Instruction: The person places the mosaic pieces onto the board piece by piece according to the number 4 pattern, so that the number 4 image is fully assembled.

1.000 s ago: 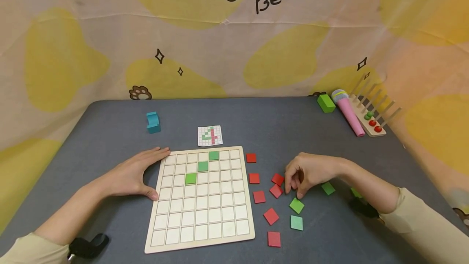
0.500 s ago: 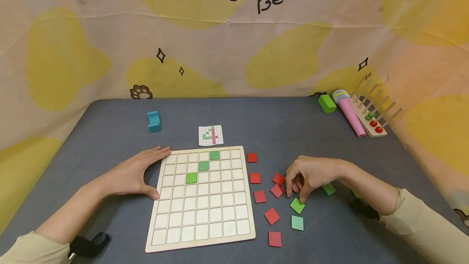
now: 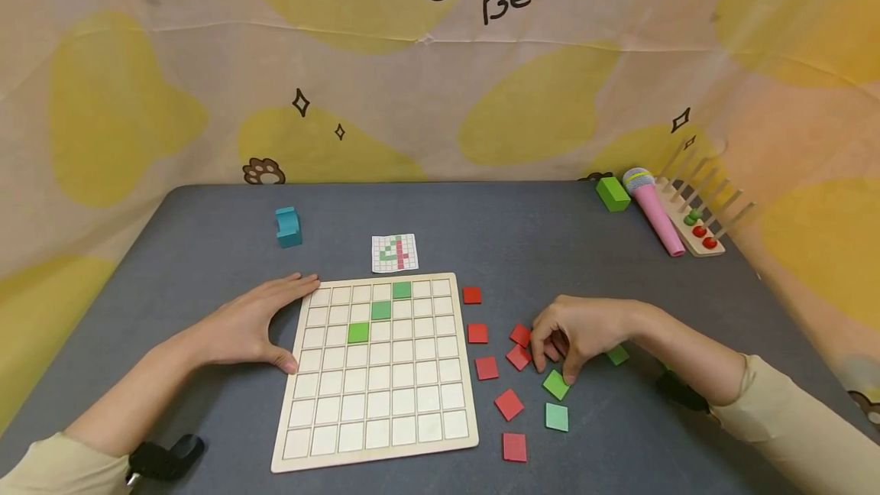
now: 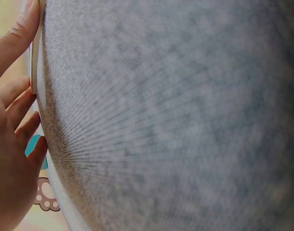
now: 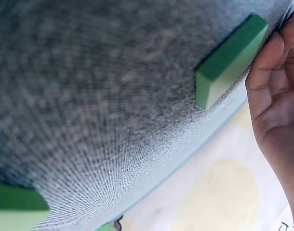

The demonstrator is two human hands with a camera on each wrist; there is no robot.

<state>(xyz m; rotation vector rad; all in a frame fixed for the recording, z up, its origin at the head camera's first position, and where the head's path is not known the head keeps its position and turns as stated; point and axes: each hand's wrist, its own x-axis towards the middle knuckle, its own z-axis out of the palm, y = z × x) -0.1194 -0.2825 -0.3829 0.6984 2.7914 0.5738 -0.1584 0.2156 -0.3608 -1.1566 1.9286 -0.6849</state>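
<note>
A: On desk (image 3: pixel 516 250), any shift in board (image 3: pixel 380 383)?

B: No, just touched by spread left hand (image 3: pixel 244 328), gripping nothing. Lowered right hand (image 3: pixel 586 327) slightly, half-curled; now thumbing lime tile (image 3: pixel 555 385) between board and desk's right edge. No pinch visible; likely contact only.

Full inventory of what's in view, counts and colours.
grid board: 1, pale wood, table centre
seated tiles: 3, green, on the board's upper part
red tiles: 7 visible, red, right of the board
loose green tiles: 4 visible, greens, near the right hand and forearm
pattern card: 1, white/green/red, beyond the board
arched block: 1, teal, far left
block: 1, green, far right
microphone: 1, pink, far right
peg rack: 1, pale wood, beside microphone; red and green beads
table: 1, grey
backdrop: 1, cream/yellow, behind
wrist straps: 2, black
sleeves: 2, beige
left hand: 1, board's left edge
right hand: 1, thumb at a green tile
</note>
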